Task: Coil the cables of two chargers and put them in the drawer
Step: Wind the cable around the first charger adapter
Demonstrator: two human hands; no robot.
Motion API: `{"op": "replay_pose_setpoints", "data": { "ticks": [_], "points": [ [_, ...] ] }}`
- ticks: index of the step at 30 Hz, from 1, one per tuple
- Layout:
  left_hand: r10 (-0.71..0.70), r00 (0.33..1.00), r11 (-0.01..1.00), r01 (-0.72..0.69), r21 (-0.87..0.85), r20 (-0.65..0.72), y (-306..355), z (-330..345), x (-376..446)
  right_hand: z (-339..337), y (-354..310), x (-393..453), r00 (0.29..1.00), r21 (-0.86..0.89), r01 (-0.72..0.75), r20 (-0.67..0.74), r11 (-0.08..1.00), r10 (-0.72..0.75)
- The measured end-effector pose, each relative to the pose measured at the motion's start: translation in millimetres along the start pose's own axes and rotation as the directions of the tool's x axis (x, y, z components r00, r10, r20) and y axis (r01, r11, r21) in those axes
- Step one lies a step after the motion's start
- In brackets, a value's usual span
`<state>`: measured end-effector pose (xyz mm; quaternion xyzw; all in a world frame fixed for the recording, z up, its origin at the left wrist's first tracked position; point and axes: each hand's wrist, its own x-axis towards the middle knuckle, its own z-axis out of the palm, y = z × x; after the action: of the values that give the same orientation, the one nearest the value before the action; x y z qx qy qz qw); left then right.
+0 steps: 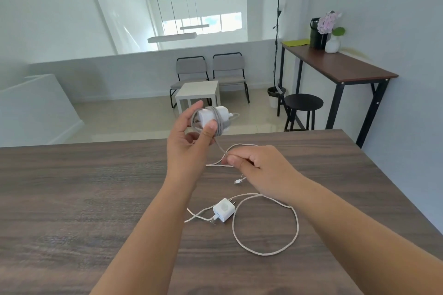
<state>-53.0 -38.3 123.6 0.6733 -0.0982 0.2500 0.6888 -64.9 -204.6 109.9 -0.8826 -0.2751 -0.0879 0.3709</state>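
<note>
- Two chargers are in view: one raised in your left hand (189,136), the other lying on the table (72,199).
- Your left hand is lifted above the far edge of the table, thumb and fingers closed around the first charger (211,117), which has several turns of cable wound round it.
- Your right hand (259,165) hovers low over the table, fingers pinched narrowly on the loose cable (221,148) that runs up to that charger; its plug end (238,181) lies on the wood just near of the hand.
- On the near side, the second charger (224,211) rests flat between your forearms, its cable (296,223) spread in a wide loop to the right and passing under your right wrist.
- The table is dark wood grain; beyond it lies a pale tiled floor.
- Farther off stand two grey chairs (208,72), a small white table (199,92), a black stool (303,103) and a tall desk (340,67) at the right wall carrying flowers (327,21).
</note>
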Motion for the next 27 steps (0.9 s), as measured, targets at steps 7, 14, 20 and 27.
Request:
{"op": "replay_pose_setpoints", "data": {
  "ticks": [7,14,20,27],
  "points": [
    [0.053,0.995,0.970,-0.071,0.233,0.085,-18,4,-5,-24,-20,-5,0.989,-0.315,0.151,0.051,0.937,-0.142],
    [0.062,0.987,0.946,-0.106,0.305,0.151,-24,1,-8,-36,-15,-1,0.983,-0.374,0.186,0.072,0.909,-0.172],
    [0.029,0.960,0.890,-0.151,0.429,0.279,-18,1,-10,-64,-15,17,0.984,-0.373,0.178,0.092,0.910,-0.154],
    [-0.017,0.985,0.954,-0.036,0.299,0.173,-18,-8,-7,-64,-13,16,0.970,-0.283,0.241,0.097,0.928,-0.222]
  ]
}}
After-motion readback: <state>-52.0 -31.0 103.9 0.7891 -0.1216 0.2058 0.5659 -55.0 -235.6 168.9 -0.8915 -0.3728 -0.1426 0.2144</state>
